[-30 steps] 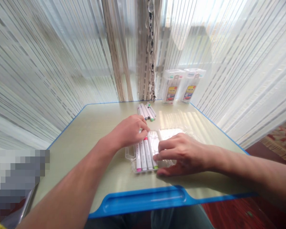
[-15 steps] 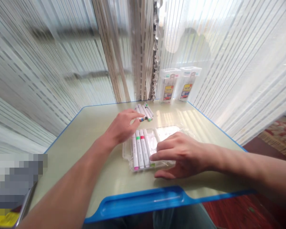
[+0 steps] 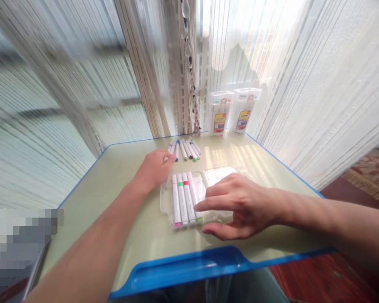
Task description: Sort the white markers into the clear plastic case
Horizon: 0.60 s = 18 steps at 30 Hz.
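Observation:
An open clear plastic case (image 3: 166, 201) lies on the green desk (image 3: 120, 176) with several white markers (image 3: 183, 197) in a row inside it. My right hand (image 3: 236, 204) rests on the case's right side, fingers stretched over the markers' ends. My left hand (image 3: 154, 167) is further back on the desk, its fingers curled on a marker from the loose group of markers (image 3: 185, 148); the fingertips are partly hidden.
Two upright clear marker boxes (image 3: 229, 111) with yellow and red labels stand at the desk's back edge. Striped sheer curtains enclose the desk on all sides. A blue tray lip (image 3: 189, 269) runs along the near edge.
My left hand has left the case and reached back to the loose markers, closing on one. The right hand has stayed on the case. The view has swung slightly to the right.

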### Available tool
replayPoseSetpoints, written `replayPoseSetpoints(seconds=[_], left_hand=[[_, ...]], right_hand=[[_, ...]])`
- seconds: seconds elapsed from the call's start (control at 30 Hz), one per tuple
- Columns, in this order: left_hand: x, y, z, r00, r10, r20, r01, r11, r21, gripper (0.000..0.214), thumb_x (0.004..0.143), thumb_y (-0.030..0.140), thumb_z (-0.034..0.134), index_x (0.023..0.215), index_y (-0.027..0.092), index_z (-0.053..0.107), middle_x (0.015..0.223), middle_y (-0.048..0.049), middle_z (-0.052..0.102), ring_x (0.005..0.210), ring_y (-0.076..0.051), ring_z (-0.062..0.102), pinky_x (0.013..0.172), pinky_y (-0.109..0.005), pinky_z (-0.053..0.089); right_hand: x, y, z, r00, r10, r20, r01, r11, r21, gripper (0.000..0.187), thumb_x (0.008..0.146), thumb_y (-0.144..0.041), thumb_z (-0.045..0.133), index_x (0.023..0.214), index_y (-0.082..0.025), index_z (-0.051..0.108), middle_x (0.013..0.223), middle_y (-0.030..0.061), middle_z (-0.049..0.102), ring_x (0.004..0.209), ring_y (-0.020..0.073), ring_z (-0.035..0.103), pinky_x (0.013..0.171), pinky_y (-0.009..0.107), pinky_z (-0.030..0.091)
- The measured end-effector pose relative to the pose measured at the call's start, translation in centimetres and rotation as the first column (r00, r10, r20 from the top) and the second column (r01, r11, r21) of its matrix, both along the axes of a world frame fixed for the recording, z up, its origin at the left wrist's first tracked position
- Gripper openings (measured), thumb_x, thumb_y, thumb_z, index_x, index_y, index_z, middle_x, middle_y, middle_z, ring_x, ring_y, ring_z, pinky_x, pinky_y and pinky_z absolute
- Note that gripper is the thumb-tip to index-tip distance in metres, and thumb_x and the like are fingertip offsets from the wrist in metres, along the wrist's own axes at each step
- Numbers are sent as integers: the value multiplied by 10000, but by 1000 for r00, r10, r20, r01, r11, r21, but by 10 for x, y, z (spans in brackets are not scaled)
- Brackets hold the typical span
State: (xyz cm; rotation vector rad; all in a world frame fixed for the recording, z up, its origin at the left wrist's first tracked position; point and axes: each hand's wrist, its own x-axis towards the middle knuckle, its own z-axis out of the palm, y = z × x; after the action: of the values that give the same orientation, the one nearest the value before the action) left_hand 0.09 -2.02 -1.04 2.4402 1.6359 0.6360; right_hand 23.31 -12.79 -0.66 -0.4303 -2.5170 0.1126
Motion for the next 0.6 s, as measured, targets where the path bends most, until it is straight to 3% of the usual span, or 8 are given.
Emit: replayPoseSetpoints(seconds=[0.23, 0.43, 0.6], left_hand=[[-19, 15, -5, 975, 215, -49, -216, 976, 5, 262, 865, 282, 548, 1003, 177, 746, 1054, -142, 768, 958, -297, 699, 913, -390, 514], [-26, 22, -6, 960, 274, -51, -275, 962, -5, 269, 855, 299, 600, 1075, 187, 710, 1125, -114, 760, 1032, -277, 694, 940, -366, 517], [-29, 21, 1, 947, 322, -7, -322, 943, -89, 264, 782, 345, 721, 999, 197, 741, 1022, -93, 783, 939, -260, 711, 869, -347, 536]], right_hand=[[0, -1, 1, 1000, 1, 2, -1, 1000, -13, 244, 927, -359, 645, 998, -142, 729, 684, 25, 684, 535, 132, 593, 484, 282, 375], [0, -1, 0, 1000, 8, 8, -8, 1000, -28, 232, 937, -353, 638, 989, -142, 720, 707, 41, 702, 566, 144, 624, 502, 284, 400], [0, -1, 1, 1000, 3, 2, -2, 999, -37, 227, 931, -335, 640, 973, -133, 737, 703, 44, 715, 570, 146, 632, 508, 283, 404]])
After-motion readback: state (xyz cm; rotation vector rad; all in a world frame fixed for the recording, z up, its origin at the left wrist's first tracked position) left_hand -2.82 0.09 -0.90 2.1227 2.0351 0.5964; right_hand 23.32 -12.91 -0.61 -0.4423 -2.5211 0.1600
